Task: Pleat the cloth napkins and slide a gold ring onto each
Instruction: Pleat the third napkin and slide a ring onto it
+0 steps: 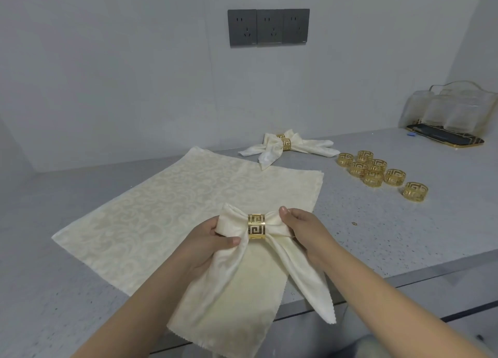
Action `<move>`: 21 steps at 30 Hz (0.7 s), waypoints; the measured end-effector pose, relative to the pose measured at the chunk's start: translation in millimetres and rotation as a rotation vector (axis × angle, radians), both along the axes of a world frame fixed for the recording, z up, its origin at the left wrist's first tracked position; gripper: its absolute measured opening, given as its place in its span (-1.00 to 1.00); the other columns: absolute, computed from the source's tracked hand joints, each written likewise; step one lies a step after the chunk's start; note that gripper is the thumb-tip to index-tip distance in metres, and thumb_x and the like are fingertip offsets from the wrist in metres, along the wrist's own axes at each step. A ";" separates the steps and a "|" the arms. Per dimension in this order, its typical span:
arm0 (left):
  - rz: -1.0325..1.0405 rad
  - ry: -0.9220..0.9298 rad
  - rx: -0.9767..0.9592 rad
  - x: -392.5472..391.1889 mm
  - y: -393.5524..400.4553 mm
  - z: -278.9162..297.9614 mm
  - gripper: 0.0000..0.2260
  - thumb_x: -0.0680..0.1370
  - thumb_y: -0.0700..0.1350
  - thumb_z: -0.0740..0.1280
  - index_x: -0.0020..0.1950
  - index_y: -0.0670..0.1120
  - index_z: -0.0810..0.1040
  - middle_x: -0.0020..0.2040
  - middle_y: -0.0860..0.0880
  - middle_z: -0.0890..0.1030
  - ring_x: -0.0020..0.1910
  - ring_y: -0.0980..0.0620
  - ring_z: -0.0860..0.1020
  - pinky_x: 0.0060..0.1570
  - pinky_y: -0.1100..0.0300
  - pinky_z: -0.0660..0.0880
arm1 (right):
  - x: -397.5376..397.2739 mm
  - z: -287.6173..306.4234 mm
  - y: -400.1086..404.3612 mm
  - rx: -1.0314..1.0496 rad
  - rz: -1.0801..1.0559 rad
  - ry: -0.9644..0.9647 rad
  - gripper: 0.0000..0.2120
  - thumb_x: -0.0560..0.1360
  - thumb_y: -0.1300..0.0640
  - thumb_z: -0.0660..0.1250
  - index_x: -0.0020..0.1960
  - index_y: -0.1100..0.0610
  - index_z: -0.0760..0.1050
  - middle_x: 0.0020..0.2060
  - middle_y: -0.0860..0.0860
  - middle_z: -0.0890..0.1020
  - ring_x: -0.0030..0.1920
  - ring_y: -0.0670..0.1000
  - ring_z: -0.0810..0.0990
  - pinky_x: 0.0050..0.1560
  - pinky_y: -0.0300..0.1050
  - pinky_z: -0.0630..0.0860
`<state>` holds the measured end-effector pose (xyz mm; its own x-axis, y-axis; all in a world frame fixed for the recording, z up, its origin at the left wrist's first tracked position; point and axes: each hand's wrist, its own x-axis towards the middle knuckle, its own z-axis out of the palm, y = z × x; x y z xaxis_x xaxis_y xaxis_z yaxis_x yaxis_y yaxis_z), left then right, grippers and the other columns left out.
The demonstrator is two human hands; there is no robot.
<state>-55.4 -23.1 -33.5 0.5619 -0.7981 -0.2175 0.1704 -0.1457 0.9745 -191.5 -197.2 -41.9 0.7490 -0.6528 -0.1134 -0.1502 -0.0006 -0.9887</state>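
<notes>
Your speckled grey counter [377, 236] carries flat cream swirly napkins [151, 209]. Near its front edge, your left hand [207, 247] and right hand [299, 225] pinch a soft bow-shaped napkin [237, 255] wearing a shiny gold ring [256, 226].

Glossy metal ring [256, 227], matt damask napkin [237, 266]

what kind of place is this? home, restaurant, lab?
Probably a hospitality or dining prep area, though a staged recording room is possible. Cues: a grey speckled counter against a bare wall, a bank of wall sockets, and a gold-rimmed tray of glasses beside spare gold rings.
</notes>
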 end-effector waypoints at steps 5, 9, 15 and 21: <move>-0.064 -0.159 -0.038 -7.6 -6.4 8.8 -0.57 0.35 -0.06 0.49 0.17 -0.17 0.56 0.10 -0.21 0.63 0.13 -0.24 0.58 0.19 -0.16 0.45 | 4.8 7.8 6.4 -0.446 -0.150 -0.016 -0.75 0.62 0.01 0.13 -0.16 0.09 0.43 -0.39 -0.08 0.43 -0.36 -0.12 0.39 -0.37 -0.38 0.28; -0.031 -0.342 0.028 -10.2 -5.8 18.1 -0.66 0.52 0.17 0.30 0.09 -0.06 0.60 0.04 -0.06 0.67 0.08 -0.05 0.62 0.13 0.01 0.50 | 2.5 17.9 0.7 -0.616 -0.009 0.022 -0.82 0.61 0.00 0.15 -0.06 -0.01 0.50 -0.38 -0.09 0.51 -0.33 -0.15 0.46 -0.30 -0.35 0.31; 0.011 -0.621 0.122 -8.3 -20.2 28.2 -0.41 0.18 0.29 0.44 0.12 0.06 0.53 0.07 0.11 0.60 0.05 0.15 0.56 0.09 0.13 0.48 | 8.1 28.8 -1.1 -0.700 0.137 0.066 -0.79 0.60 -0.02 0.17 0.07 -0.06 0.57 -0.30 -0.14 0.55 -0.32 -0.28 0.45 -0.29 -0.43 0.32; 0.170 -0.411 0.046 -1.3 -31.5 25.5 -0.61 0.38 0.11 0.50 0.11 -0.02 0.53 0.00 0.04 0.63 -0.03 0.08 0.61 -0.08 0.19 0.51 | 8.3 29.0 -9.8 -0.177 0.087 0.003 -0.67 0.62 -0.06 0.12 0.22 0.08 0.52 0.12 -0.05 0.59 0.14 -0.06 0.54 0.20 -0.21 0.41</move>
